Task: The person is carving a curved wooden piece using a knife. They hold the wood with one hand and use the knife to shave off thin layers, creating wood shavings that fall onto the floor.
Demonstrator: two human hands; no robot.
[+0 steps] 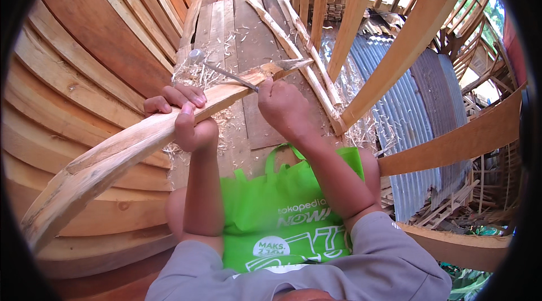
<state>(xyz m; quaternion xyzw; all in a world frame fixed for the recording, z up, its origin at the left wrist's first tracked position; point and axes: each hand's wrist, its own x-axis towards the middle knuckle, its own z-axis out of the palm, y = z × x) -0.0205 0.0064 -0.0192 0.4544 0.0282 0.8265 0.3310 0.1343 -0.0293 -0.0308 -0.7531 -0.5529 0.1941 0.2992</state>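
In front of the green bag (248,199), the curved wooden beam (121,147) is gripped by the left hand (189,113); a slim metal tool (230,76) is clasped by the right hand (285,106).

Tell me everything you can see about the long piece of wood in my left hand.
The wooden piece is pale tan, with lengthwise faces meeting at a ridge, a greyer near end and a darker patch by its tapering far end. It looks curved, though the fisheye bends edges. It slants from lower left to upper centre. The left hand grips it partway along. The slim tool in the right hand overlaps it toward the far end; contact there is unclear.
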